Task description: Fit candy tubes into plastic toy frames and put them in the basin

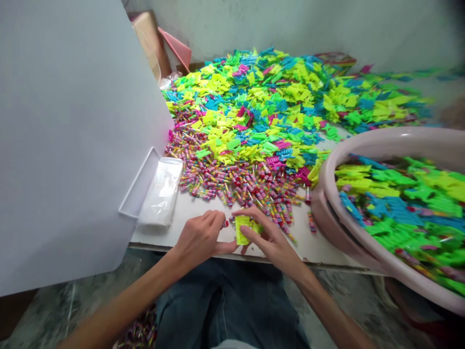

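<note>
My right hand (267, 237) is closed around a yellow plastic toy piece (242, 230) above the table's front edge. Just left of it, my left hand (203, 235) has its fingers curled round a small candy tube (225, 224), of which only a red end shows. The two hands nearly meet, thumbs pointing toward each other. Beyond them lies a spread of small candy-filled tubes (250, 186) with pink labels. Behind that rises a big heap of yellow, green, blue and pink plastic pieces (254, 106).
At right stands a large pink tub (323, 194) holding more plastic pieces and some tubes. A stack of clear plastic bags (162, 191) lies left, beside a white wire frame (127, 203). A large white panel (72, 145) blocks the left side. More tubes (141, 332) sit below the table.
</note>
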Available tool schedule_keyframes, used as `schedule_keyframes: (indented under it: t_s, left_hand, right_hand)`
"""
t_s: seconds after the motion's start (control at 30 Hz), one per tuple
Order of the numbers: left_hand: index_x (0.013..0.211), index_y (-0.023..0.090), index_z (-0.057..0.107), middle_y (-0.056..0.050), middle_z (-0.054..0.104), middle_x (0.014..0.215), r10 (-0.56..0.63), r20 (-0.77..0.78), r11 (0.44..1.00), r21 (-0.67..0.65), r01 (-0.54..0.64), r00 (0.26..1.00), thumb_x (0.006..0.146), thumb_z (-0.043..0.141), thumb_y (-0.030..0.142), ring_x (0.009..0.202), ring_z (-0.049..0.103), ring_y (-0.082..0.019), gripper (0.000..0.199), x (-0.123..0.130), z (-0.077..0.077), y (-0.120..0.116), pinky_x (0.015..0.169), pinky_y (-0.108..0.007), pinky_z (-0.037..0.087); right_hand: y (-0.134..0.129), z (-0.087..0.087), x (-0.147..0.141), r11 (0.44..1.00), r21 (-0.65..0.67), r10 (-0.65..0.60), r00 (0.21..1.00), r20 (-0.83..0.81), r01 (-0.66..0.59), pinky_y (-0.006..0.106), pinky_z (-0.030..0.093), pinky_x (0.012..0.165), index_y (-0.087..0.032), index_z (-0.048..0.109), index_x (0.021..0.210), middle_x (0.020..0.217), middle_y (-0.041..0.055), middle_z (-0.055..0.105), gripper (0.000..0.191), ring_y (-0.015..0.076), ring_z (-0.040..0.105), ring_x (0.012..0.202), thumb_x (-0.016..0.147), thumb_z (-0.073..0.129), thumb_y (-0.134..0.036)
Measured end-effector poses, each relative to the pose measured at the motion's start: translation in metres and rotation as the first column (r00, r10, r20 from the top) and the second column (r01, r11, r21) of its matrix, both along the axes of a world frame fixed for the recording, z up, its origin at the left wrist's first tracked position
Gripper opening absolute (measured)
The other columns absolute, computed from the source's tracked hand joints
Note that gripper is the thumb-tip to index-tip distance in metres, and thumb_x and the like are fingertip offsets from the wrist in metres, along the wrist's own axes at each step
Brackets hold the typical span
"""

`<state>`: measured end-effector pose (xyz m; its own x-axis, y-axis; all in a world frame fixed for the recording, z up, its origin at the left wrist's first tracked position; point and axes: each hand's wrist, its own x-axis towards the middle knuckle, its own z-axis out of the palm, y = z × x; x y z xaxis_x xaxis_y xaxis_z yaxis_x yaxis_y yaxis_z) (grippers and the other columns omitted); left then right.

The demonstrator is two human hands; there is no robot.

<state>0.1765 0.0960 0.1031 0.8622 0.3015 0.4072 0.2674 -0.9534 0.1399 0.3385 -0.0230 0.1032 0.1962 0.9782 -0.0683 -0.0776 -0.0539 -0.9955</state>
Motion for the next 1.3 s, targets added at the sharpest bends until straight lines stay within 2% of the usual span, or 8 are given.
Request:
schedule_keyframes:
  t_s: [0.13, 0.23, 0.33, 0.47, 0.57, 0.8, 1.07, 1.3]
  left_hand:
    - [0.08, 0.021, 0.043, 0.003, 0.056, 0.07, 0.032, -0.012, 0.999, -0.007, -0.032, 0.999, 0.082, 0.062, 0.041, 0.063, 0.059, -0.015, 0.028, 0.002, -0.001, -0.002, 0.053, -0.026, 0.039]
    - [0.081, 0.021, 0.041, 0.003, 0.056, 0.071, 0.064, -0.019, 0.996, -0.057, -0.065, 0.998, 0.08, 0.063, 0.045, 0.062, 0.059, -0.015, 0.032, 0.002, 0.0, -0.001, 0.052, -0.026, 0.039]
    - [0.085, 0.021, 0.042, 0.002, 0.059, 0.076, 0.082, -0.123, 0.99, -0.103, -0.095, 0.989, 0.079, 0.064, 0.046, 0.067, 0.062, -0.017, 0.034, 0.002, 0.003, 0.0, 0.053, -0.027, 0.041]
    - [0.091, 0.021, 0.043, 0.0, 0.062, 0.083, 0.056, -0.271, 0.982, -0.158, -0.102, 0.961, 0.08, 0.063, 0.04, 0.078, 0.065, -0.021, 0.03, 0.001, 0.008, -0.001, 0.06, -0.029, 0.046]
    - [0.093, 0.021, 0.043, -0.001, 0.062, 0.086, 0.028, -0.303, 0.982, -0.168, -0.082, 0.953, 0.081, 0.062, 0.039, 0.081, 0.065, -0.022, 0.029, 0.001, 0.011, -0.003, 0.06, -0.03, 0.047]
    - [0.093, 0.02, 0.045, -0.003, 0.063, 0.086, 0.052, -0.333, 0.991, -0.103, -0.091, 0.941, 0.081, 0.061, 0.055, 0.08, 0.065, -0.023, 0.041, 0.003, 0.012, -0.006, 0.057, -0.031, 0.046]
    - [0.081, 0.019, 0.048, -0.002, 0.064, 0.072, 0.086, -0.272, 0.995, -0.019, -0.095, 0.958, 0.079, 0.059, 0.062, 0.065, 0.066, -0.022, 0.044, 0.0, 0.007, -0.005, 0.052, -0.029, 0.043]
    - [0.075, 0.019, 0.048, -0.003, 0.06, 0.063, 0.039, -0.212, 0.994, 0.107, -0.016, 0.977, 0.083, 0.053, 0.064, 0.057, 0.063, -0.021, 0.046, -0.002, -0.005, 0.002, 0.049, -0.029, 0.037]
  right_hand:
    - [0.003, 0.0, -0.004, 0.995, -0.003, -0.095, 0.989, -0.117, 0.095, 0.029, 0.063, 0.057, -0.03, 0.051, 0.13, 0.107, 0.0034, 0.054, 0.049, 0.0164, 0.063, 0.079, 0.085, 0.068, -0.036]
    - [0.006, -0.002, -0.005, 0.991, -0.057, -0.13, 0.986, -0.102, 0.125, 0.028, 0.061, 0.059, -0.024, 0.062, 0.112, 0.096, 0.0024, 0.059, 0.035, 0.0164, 0.063, 0.075, 0.081, 0.071, -0.037]
    - [0.006, -0.003, -0.007, 0.987, -0.098, -0.134, 0.99, -0.042, 0.129, 0.026, 0.059, 0.063, -0.021, 0.068, 0.097, 0.087, 0.0023, 0.063, 0.023, 0.0169, 0.063, 0.075, 0.082, 0.07, -0.039]
    - [0.007, -0.007, -0.01, 0.989, -0.076, -0.132, 0.989, -0.069, 0.126, 0.026, 0.059, 0.057, -0.021, 0.067, 0.096, 0.087, 0.0012, 0.062, 0.024, 0.0165, 0.063, 0.072, 0.081, 0.07, -0.04]
    - [0.007, -0.008, -0.011, 0.992, -0.075, -0.111, 0.991, -0.075, 0.106, 0.027, 0.058, 0.058, -0.021, 0.065, 0.098, 0.086, 0.0003, 0.061, 0.027, 0.0158, 0.062, 0.069, 0.082, 0.07, -0.042]
    - [0.009, -0.011, -0.017, 0.975, -0.057, -0.207, 0.972, 0.109, 0.215, 0.025, 0.047, 0.067, -0.02, 0.065, 0.093, 0.089, 0.0015, 0.064, 0.024, 0.0173, 0.06, 0.08, 0.085, 0.066, -0.043]
    - [0.008, -0.019, -0.028, 0.977, -0.042, -0.207, 0.976, 0.065, 0.21, 0.026, 0.046, 0.071, -0.02, 0.063, 0.092, 0.088, 0.0009, 0.062, 0.02, 0.0172, 0.058, 0.08, 0.087, 0.063, -0.04]
    - [0.01, -0.018, -0.032, 0.977, -0.063, -0.197, 0.976, 0.089, 0.203, 0.026, 0.045, 0.065, -0.021, 0.062, 0.091, 0.081, 0.0003, 0.06, 0.023, 0.0163, 0.056, 0.072, 0.086, 0.062, -0.044]
